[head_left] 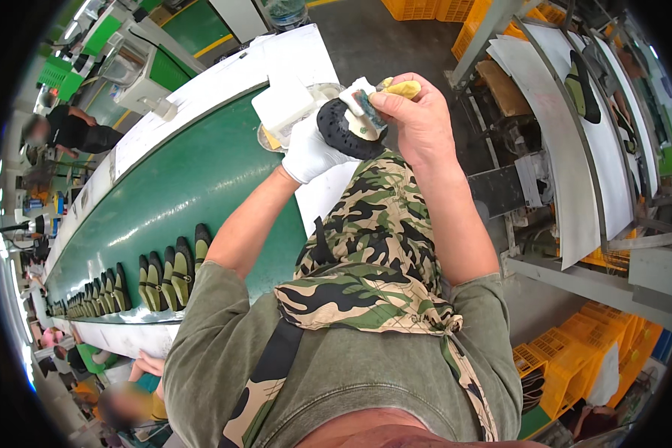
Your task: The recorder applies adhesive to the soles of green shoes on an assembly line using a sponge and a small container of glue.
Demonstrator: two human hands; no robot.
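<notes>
My left hand (313, 153), in a white glove, is closed around a black speckled shoe (336, 131) with a pale inside bearing a small green mark. The shoe is held up over the table's near end, tilted; part of it lies behind my fingers. My bare right hand (418, 112) pinches a small tool with a yellowish end (402, 89) and a stained, whitish and dark-green head; its exact kind is unclear. That head meets or overlaps the shoe's top edge. Just beyond my left hand stands a white plastic container (282, 113) beside a shallow, stained dish.
On my left runs a green conveyor belt (194, 172) with rows of olive-and-black shoes (168, 272). A white ledge (224, 67) borders it. At right stands a rack with white curved panels (549, 142); orange crates (575, 366) are stacked below. Other people work at far left.
</notes>
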